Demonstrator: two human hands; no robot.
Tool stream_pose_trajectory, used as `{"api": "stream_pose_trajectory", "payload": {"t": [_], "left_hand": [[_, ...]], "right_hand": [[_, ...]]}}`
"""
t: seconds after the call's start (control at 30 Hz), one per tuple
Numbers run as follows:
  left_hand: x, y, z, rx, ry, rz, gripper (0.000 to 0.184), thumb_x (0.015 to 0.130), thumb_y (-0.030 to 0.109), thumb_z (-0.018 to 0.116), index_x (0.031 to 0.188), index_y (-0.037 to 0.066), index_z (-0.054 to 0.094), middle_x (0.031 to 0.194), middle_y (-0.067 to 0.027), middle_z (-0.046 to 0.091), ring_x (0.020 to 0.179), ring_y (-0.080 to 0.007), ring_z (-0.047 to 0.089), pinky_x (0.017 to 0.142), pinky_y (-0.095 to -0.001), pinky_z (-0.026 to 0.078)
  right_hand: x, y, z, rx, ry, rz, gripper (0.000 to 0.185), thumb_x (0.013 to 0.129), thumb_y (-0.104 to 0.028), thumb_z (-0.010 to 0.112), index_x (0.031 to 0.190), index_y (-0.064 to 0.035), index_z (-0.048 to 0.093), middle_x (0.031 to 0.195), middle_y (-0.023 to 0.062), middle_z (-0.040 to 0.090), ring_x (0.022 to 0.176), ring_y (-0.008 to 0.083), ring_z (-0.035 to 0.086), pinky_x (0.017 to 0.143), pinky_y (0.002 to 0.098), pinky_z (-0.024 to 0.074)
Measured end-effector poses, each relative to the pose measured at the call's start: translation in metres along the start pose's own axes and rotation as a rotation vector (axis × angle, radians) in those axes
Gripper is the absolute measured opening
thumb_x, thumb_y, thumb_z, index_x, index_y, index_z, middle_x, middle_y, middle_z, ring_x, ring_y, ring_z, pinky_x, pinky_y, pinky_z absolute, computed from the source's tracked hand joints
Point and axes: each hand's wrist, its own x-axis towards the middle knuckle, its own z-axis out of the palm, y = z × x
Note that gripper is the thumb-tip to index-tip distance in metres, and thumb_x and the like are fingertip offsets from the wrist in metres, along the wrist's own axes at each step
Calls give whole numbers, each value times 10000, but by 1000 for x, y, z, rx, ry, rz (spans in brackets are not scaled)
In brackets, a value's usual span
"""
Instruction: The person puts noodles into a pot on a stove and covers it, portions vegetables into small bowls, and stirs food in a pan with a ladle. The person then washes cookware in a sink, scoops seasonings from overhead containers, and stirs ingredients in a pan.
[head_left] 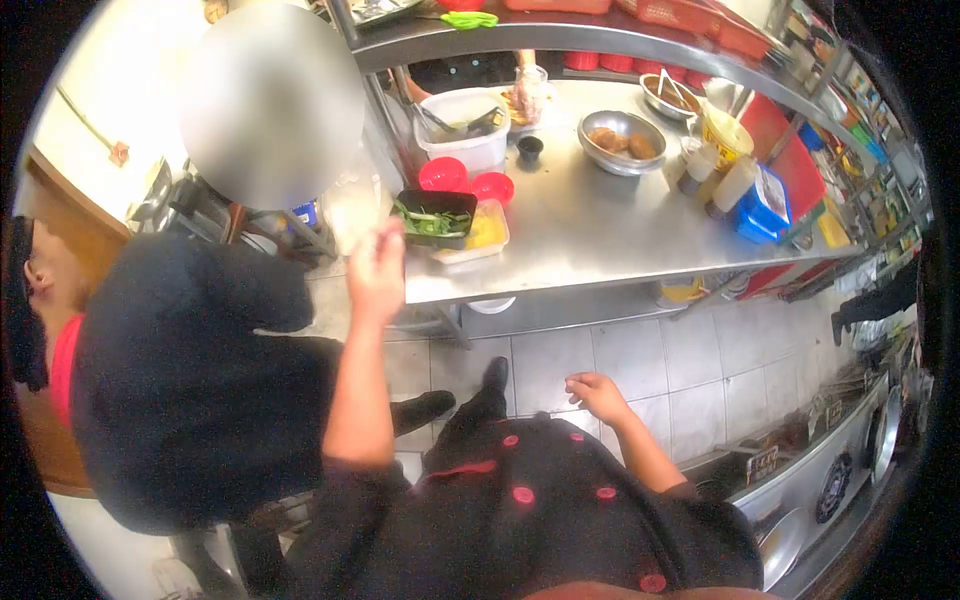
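My left hand is raised at the left end of the steel counter, its fingers smeared by motion. A blurred pale patch lies just beyond the fingertips; I cannot make out whether I hold anything. Closest to this hand is a black container of green leaves, beside a pale tub with yellow contents. Two red bowls sit behind them. Low in front of my body, over the floor, my right hand has its fingers curled in, with nothing visible in them.
A person in dark clothes stands close on my left. Across the counter, another person's gloved hand is near a white bin. A metal bowl holds brown food. Squeeze bottles and a blue box stand farther right. A stove is lower right.
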Motion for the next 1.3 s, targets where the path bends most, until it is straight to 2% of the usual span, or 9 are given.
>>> {"api": "stream_pose_trajectory", "payload": {"t": [0.17,0.3,0.43,0.53,0.73,0.87,1.0,1.13,1.3], "left_hand": [[154,-106,-43,-105,473,19,215,935,131,514,1051,-17,619,965,-62,642,905,-148,587,845,-294,458],[223,-171,-68,-377,168,-328,270,931,205,503,1053,1,630,911,-48,637,796,-131,560,708,-277,448],[232,-170,-77,-60,-125,-640,326,896,251,541,1076,-7,625,911,-70,658,720,-167,613,650,-291,481],[252,-269,-88,106,-452,-706,347,859,267,585,1092,14,632,959,-87,672,752,-213,646,711,-323,510],[274,-291,-81,196,-1068,-326,464,706,162,754,1124,6,628,1089,-145,662,975,-267,618,871,-375,493],[284,-335,-70,230,-1185,-261,473,714,167,751,1138,2,622,1122,-152,653,1005,-253,609,884,-376,488],[287,-346,-55,323,-1149,-231,455,745,182,728,1147,-1,619,1124,-147,651,1005,-249,609,884,-378,489],[285,-345,-47,365,-1128,-247,438,776,197,705,1156,-3,615,1125,-141,649,1004,-246,609,885,-380,490],[279,-343,-44,434,-1050,-239,421,815,215,677,1167,-6,611,1128,-134,646,1004,-242,608,886,-383,491]], "right_hand": [[28,-27,-11,46,110,67,385,900,-271,590,1101,54,630,942,106,678,763,172,649,666,305,503],[63,-72,-18,61,177,121,363,909,-266,583,1098,41,631,935,108,679,772,173,647,672,297,507],[106,-123,-37,44,178,10,347,922,-260,584,1091,39,628,922,108,682,774,168,644,673,296,515],[134,-195,-38,24,254,-70,333,924,-256,581,1069,37,640,907,100,685,768,164,642,679,291,516],[214,-344,-35,-438,309,-364,306,927,-237,575,1071,20,657,875,107,675,740,152,604,693,282,484],[295,-430,-7,-968,442,-676,313,858,-251,612,1062,-20,673,946,192,678,876,376,647,799,427,512],[382,-445,-5,-1558,167,-329,254,783,-287,625,844,-67,739,861,169,690,830,307,679,762,428,540],[388,-465,-8,-1375,-3,-313,328,734,-282,601,839,8,712,865,235,677,785,314,681,720,404,535],[398,-442,-40,-1118,323,-798,239,814,-235,566,895,-50,693,807,177,668,737,310,661,687,426,516]]}}
